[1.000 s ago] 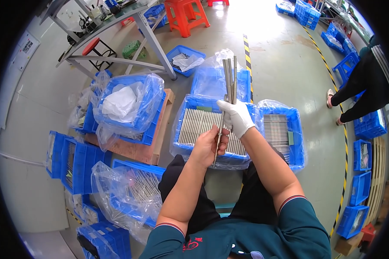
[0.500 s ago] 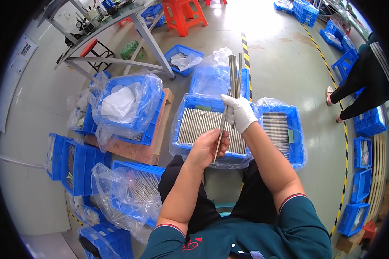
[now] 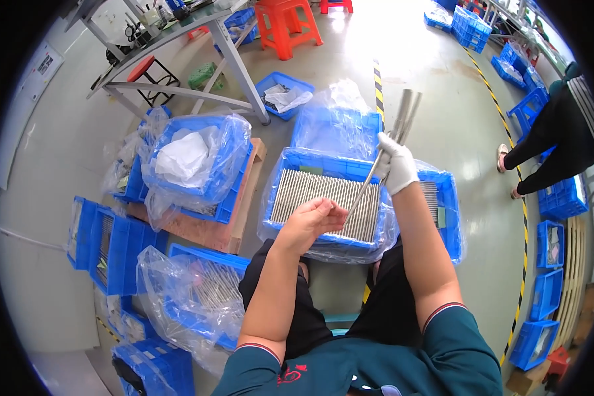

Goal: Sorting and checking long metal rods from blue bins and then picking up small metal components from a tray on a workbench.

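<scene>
My right hand (image 3: pixel 399 165), in a white glove, is closed round several slim metal rods (image 3: pixel 404 119). Most of them stick up above the fist in a bundle, blurred at the top. One rod (image 3: pixel 364 191) slants down from the fist toward my bare left hand (image 3: pixel 315 221). That hand is loosely open, its fingertips beside the rod's lower end; whether they touch cannot be seen. Below both hands is a blue crate (image 3: pixel 290 158) lined with clear plastic, with rods (image 3: pixel 310 195) lying side by side in it.
Another blue crate of rods (image 3: pixel 450 218) stands to the right, partly behind my forearm. Beyond is a plastic-covered crate (image 3: pixel 336 135). On the left are a bagged crate (image 3: pixel 208 125) over a wooden pallet (image 3: pixel 254 165) and a crate of loose rods (image 3: pixel 211 254). A person (image 3: pixel 554 138) stands far right.
My right hand has moved right with the rods, and the bundle now leans right. My left hand has loosened from the slanting rod, its fingers stretching out.
</scene>
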`<state>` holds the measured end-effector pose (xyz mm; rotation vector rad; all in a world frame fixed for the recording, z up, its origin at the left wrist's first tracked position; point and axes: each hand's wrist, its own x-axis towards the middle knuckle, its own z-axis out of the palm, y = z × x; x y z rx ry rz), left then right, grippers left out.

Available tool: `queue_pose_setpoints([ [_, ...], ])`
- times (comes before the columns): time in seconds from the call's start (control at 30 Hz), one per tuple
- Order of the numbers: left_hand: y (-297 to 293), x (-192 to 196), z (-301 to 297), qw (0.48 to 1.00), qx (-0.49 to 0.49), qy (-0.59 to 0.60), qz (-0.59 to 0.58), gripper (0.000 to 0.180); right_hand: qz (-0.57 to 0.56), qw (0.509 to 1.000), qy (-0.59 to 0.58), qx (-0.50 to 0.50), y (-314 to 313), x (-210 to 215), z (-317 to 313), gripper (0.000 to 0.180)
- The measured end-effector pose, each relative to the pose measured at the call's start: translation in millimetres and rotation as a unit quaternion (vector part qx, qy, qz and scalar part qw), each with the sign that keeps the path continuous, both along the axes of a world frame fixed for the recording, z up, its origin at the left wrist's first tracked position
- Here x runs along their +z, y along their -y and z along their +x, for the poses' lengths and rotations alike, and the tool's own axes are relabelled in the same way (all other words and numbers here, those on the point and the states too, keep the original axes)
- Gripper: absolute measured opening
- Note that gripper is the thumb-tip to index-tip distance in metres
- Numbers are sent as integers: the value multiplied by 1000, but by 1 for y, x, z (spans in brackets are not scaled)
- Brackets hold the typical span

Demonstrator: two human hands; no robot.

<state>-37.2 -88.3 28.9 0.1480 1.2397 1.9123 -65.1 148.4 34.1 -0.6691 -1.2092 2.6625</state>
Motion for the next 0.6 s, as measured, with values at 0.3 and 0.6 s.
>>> queue_pose_setpoints([
  [0.3,-2,1,-11,990,-82,-23,113,28,166,956,17,240,66,16,21,22],
  [0.6,8,12,-8,997,20,-69,-20,22,482,851,35,206,76,16,18,41],
])
